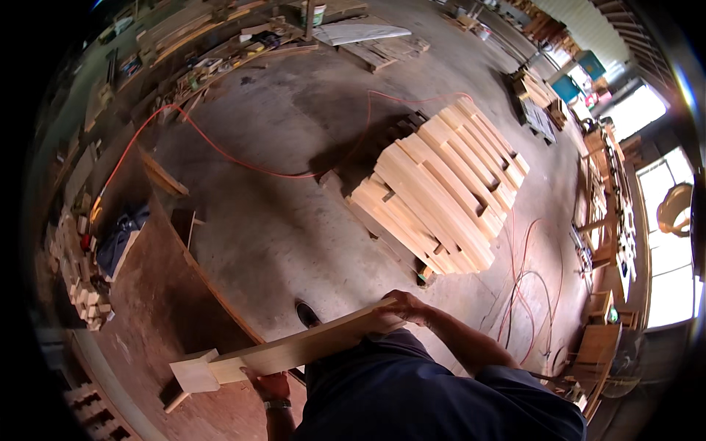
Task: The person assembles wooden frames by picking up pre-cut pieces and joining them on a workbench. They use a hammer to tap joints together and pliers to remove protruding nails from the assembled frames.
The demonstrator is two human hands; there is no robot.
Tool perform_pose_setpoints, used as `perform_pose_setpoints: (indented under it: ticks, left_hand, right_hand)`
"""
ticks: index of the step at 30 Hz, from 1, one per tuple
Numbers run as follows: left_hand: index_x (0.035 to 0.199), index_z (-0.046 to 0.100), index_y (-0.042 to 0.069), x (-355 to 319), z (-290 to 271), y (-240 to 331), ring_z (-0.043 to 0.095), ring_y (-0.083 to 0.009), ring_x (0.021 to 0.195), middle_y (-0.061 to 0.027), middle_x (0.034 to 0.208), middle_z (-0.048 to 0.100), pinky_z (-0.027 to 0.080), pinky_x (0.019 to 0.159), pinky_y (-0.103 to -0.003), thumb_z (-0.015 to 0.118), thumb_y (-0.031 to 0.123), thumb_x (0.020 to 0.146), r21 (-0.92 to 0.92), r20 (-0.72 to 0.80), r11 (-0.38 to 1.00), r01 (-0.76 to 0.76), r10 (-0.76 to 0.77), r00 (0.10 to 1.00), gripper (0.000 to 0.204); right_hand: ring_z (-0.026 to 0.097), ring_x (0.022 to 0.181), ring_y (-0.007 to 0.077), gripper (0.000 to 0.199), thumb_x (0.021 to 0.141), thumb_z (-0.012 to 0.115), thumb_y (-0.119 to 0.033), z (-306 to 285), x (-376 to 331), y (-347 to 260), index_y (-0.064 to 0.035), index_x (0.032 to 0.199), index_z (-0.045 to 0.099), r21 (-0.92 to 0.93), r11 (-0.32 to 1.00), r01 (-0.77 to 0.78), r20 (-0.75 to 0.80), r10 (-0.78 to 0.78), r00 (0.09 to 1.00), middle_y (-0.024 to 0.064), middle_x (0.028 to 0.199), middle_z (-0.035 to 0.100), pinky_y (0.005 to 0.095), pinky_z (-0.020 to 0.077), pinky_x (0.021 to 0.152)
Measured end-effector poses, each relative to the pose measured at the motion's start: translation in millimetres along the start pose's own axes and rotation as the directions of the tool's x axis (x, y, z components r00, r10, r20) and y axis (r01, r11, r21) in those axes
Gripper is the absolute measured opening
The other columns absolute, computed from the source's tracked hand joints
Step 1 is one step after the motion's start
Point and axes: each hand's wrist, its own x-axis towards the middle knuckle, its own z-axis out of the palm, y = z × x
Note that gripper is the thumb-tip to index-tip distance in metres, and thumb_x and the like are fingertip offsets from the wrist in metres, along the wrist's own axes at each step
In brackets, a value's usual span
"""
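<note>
A long pale wooden board (294, 349) lies slantwise in front of my body, its right end higher in the picture. My right hand (403, 307) is closed around that right end. Toward the other end, my left hand (268, 384) grips the board's lower edge from below, a watch or bracelet on its wrist. A wider pale wood block (195, 373) meets the board's left end; whether the two are joined I cannot tell. A thin wooden stick (176, 400) pokes out under the block. My dark shoe (307, 314) shows just beyond the board.
A large stack of pale boards (448, 184) rests ahead, right of centre. Red hose (243, 167) trails over the concrete floor, and more hoses (526, 294) coil at the right. A brown tabletop edge (220, 298) runs along the left. Workbenches (607, 213) line the windowed wall.
</note>
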Motion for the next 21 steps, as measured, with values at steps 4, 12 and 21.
perform_pose_setpoints:
  ticks: [4, 12, 21]
  left_hand:
    - [0.143, 0.055, 0.018, 12, 23, -33, 0.055, -0.0276, 0.131, -0.0053, 0.142, 0.060, 0.041, 0.114, -0.049, 0.066, 0.063, 0.091, -0.097, 0.023, 0.985, -0.145, 0.148, 0.989, 0.070]
    - [0.137, 0.059, 0.016, -42, 161, -152, 0.061, -0.0294, 0.122, -0.0065, 0.134, 0.065, 0.051, 0.102, -0.051, 0.062, 0.055, 0.096, 0.150, 0.289, 0.972, -0.178, 0.129, 0.948, 0.057]
    - [0.134, 0.058, 0.003, -129, 400, -245, 0.059, -0.0250, 0.122, -0.0114, 0.134, 0.062, 0.049, 0.105, -0.043, 0.074, 0.025, 0.090, 0.412, 0.633, 0.708, -0.574, 0.231, 0.739, 0.051]
  right_hand:
    - [0.066, 0.115, 0.0258, 0.080, 0.074, 0.089, -0.058, -37, -24, 38, -0.0016, 0.125, 0.064, 0.044, 0.999, 0.015, -0.054, -0.013, 0.998, 0.0147, 0.114, 0.073, 0.0380, 0.0508, 0.099]
    - [0.067, 0.111, 0.0237, 0.078, 0.081, 0.088, -0.046, -152, -64, 189, 0.0015, 0.134, 0.059, 0.451, 0.831, 0.324, -0.217, -0.251, 0.943, 0.0150, 0.113, 0.073, 0.0377, 0.0506, 0.097]
    - [0.069, 0.108, 0.0255, 0.086, 0.090, 0.080, -0.046, -195, -77, 264, 0.0088, 0.147, 0.046, 0.685, 0.700, 0.202, -0.221, -0.064, 0.973, 0.0205, 0.125, 0.067, 0.0377, 0.0596, 0.085]
